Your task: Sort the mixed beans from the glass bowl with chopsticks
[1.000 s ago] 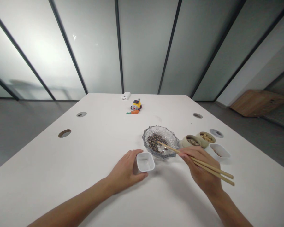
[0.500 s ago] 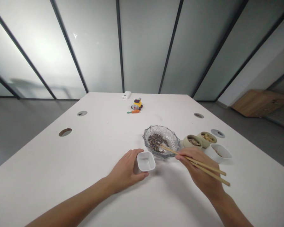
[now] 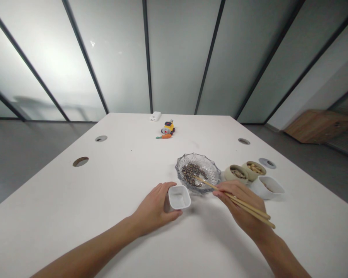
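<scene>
My left hand (image 3: 156, 204) is closed around a small white square cup (image 3: 179, 197), thumb on the near side and fingers on the far side. No contents can be made out in the cup. A pair of wooden chopsticks (image 3: 249, 208) is gripped in my right hand (image 3: 243, 206). Their tips reach into a clear glass bowl (image 3: 214, 170) and touch or hover at a heap of small dark brown beans (image 3: 190, 172). Whether the tips pinch a bean is too small to tell. The bowl stands just beyond the cup, between my hands.
Right of the bowl stand two pale green cups, one with striped seeds (image 3: 237, 173), one with peanuts (image 3: 254, 168), and a white container (image 3: 268, 188). Farther back lie a yellow toy vehicle (image 3: 168, 126), a toy carrot (image 3: 164, 136) and a white box (image 3: 155, 116). The white table (image 3: 118, 181) has several round holes.
The chopsticks' rear ends have swung slightly left and my right hand has shifted a little left. The tips stay among the beans. My left hand and the cup hold still.
</scene>
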Demonstrator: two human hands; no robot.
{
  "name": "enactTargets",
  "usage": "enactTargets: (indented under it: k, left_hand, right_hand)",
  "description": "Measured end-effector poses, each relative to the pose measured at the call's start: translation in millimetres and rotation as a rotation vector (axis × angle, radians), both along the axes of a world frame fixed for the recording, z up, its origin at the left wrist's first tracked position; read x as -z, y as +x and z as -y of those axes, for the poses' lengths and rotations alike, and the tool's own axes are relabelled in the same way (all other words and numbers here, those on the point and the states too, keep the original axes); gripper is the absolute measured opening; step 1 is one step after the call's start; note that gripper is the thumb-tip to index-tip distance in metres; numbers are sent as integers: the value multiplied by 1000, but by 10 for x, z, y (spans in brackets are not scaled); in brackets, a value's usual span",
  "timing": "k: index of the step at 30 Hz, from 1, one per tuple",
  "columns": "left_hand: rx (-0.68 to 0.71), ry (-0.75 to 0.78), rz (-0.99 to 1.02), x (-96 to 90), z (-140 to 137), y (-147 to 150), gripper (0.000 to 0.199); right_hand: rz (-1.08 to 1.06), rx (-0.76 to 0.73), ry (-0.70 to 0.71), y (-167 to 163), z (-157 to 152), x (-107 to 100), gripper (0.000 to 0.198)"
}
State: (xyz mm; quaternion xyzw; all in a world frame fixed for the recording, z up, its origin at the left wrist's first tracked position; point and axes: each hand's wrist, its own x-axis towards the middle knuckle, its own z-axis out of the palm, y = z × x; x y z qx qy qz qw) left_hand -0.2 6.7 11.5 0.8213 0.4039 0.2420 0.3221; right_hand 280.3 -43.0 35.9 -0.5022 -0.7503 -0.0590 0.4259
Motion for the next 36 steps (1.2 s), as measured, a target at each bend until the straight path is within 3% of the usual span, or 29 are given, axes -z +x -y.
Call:
enactTargets:
  k: [8, 12, 16, 21, 25, 36]
  left_hand:
    - [0, -2, 5, 35, -8, -8, 64]
    - [6, 2, 6, 48, -10, -15, 62]
    - [5, -4, 6, 48, -8, -16, 62]
    - [2, -6, 3, 35, -6, -7, 64]
    - [0, -5, -4, 19, -4, -2, 64]
    - [-61, -2, 85, 111, -11, -2, 58]
  right_hand:
    - [-40, 8, 92, 1, 7, -10, 11]
    - [-227, 130, 73, -1, 45, -77, 19]
    - [-382, 108, 39, -23, 70, -129, 20]
    - [-230, 172, 49, 28, 22, -74, 21]
    - [-86, 117, 25, 71, -30, 14, 24]
    - [-46, 102, 26, 73, -39, 38, 26]
